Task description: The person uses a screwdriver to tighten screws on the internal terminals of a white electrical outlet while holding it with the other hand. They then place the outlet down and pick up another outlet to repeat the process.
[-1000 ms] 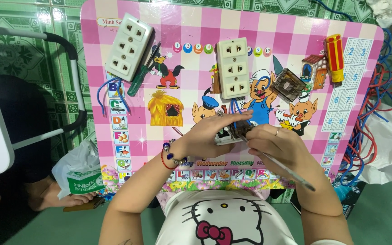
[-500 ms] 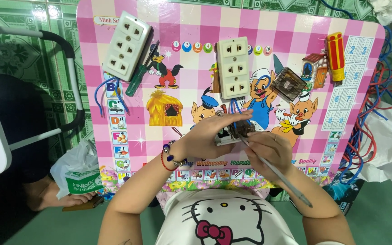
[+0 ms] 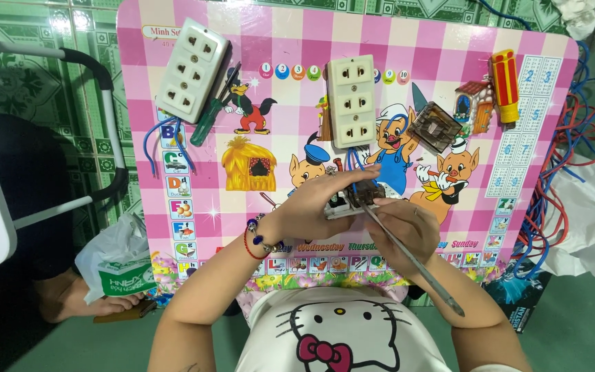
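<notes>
My right hand [image 3: 408, 227] pinches a thin screwdriver [image 3: 411, 258], tip angled up-left into the socket part [image 3: 356, 200] my left hand [image 3: 318, 207] clamps alongside.

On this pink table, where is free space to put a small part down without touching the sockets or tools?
Free: the patch left of the left hand, below the straw-house picture; also the strip at the right edge, below the red screwdriver. Crowded: the top left, around the white socket strip and green screwdriver, and the middle, where the cream socket strip, brown switch part and right hand sit close.
</notes>
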